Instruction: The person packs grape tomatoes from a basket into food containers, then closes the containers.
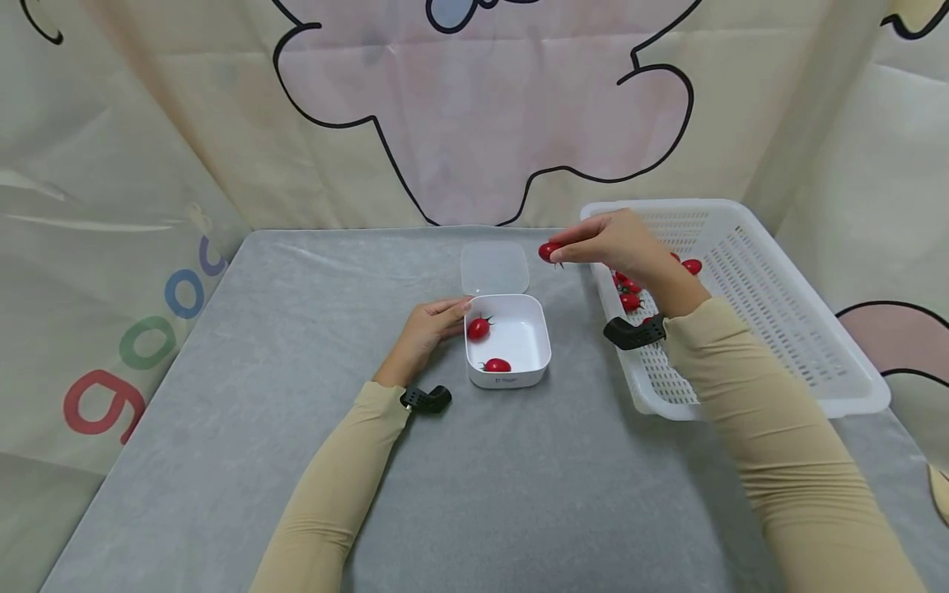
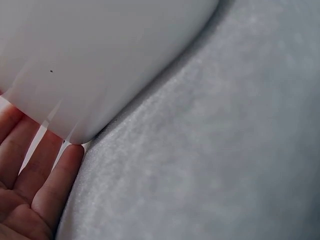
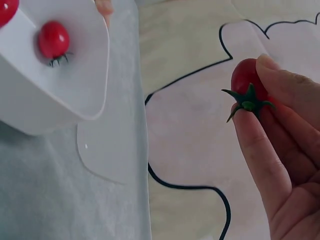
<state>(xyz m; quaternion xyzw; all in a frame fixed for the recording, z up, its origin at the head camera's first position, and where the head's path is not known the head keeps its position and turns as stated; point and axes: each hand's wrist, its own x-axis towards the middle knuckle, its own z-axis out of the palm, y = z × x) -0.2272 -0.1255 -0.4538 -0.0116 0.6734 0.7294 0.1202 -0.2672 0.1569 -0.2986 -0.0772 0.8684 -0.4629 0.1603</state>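
Observation:
My right hand (image 1: 619,245) pinches a red cherry tomato (image 1: 547,252) between thumb and fingertips, held up to the right of a clear lid (image 1: 494,268). The right wrist view shows the green calyx (image 3: 248,105) on this tomato. Below and left of it stands a small white square box (image 1: 528,329). Inside the box lie two cherry tomatoes, one near the left wall (image 1: 478,329) and one by the front wall (image 1: 497,365). My left hand (image 1: 426,328) touches the left side of the box, its fairly straight fingers (image 2: 62,172) against the wall.
A large white perforated basket (image 1: 786,329) stands at the right under my right forearm. Several cherry tomatoes (image 1: 630,302) lie at its left side, some hidden by the arm. Grey cloth (image 1: 296,329) covers the table; a printed curtain (image 1: 474,123) hangs behind.

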